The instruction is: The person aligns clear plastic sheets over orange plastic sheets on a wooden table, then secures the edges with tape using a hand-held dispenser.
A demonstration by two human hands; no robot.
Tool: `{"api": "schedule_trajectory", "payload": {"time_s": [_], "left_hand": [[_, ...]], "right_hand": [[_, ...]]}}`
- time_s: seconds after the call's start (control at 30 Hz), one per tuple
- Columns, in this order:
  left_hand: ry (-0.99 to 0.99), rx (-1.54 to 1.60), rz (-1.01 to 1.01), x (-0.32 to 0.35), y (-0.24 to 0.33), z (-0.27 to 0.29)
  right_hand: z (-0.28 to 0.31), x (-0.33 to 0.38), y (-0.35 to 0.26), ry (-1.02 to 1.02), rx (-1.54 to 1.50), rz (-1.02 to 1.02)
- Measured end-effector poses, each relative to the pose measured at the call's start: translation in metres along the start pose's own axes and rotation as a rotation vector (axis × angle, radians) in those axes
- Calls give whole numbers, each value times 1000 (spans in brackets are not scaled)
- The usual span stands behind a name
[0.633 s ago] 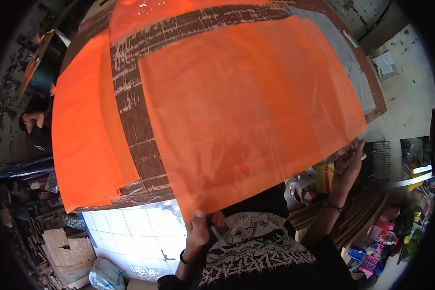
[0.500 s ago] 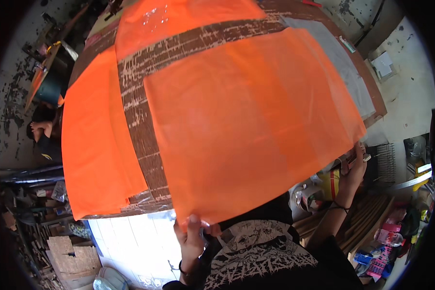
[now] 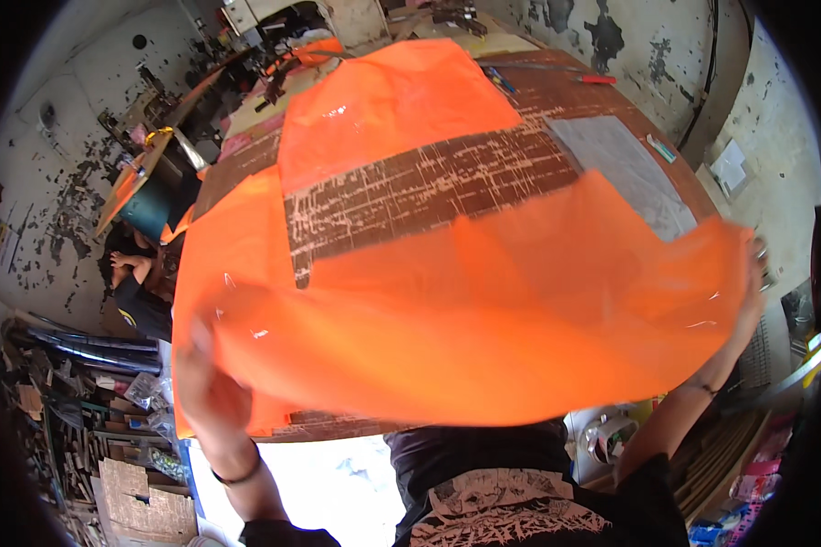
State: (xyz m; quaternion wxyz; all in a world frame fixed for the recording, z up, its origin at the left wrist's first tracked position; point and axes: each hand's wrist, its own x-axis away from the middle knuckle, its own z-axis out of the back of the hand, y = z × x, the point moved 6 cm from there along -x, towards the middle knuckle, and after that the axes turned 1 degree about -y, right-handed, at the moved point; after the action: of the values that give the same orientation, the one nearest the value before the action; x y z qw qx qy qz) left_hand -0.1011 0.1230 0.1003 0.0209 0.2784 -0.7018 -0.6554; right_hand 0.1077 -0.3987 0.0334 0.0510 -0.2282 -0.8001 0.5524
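A thin, pliable orange sheet (image 3: 483,337) stretches between my two hands, its near edge sagging in a curve over the front of the worktable. My left hand (image 3: 212,378), blurred by motion, is closed on the sheet's left end. At the other end, my right hand (image 3: 751,301) grips the right edge, its fingers partly hidden by the material. Another orange sheet (image 3: 237,232) lies flat at the left, partly beneath the held one. Farther back rests a third orange sheet (image 3: 397,109) with shiny spots. A grey sheet (image 3: 620,169) lies at the right.
The brown, scratched tabletop (image 3: 429,196) shows between the sheets. A red-handled tool (image 3: 597,80) and a small green-and-white item (image 3: 661,149) lie near its far right edge. Another person's arm (image 3: 132,269) shows at the left. Scrap wood and cardboard (image 3: 146,501) fill the lower left.
Both hands have risen and spread apart, lifting the near edge of the orange sheet into a sagging curve. My left hand moved outward left. The view has tilted up, showing more of the table's far end.
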Motion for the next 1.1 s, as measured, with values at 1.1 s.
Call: {"api": "schedule_trajectory", "payload": {"time_s": [1.1], "left_hand": [[105,-152,515,-274,-223,155]], "right_hand": [[-324,-140,260,-539,208,-275]]}}
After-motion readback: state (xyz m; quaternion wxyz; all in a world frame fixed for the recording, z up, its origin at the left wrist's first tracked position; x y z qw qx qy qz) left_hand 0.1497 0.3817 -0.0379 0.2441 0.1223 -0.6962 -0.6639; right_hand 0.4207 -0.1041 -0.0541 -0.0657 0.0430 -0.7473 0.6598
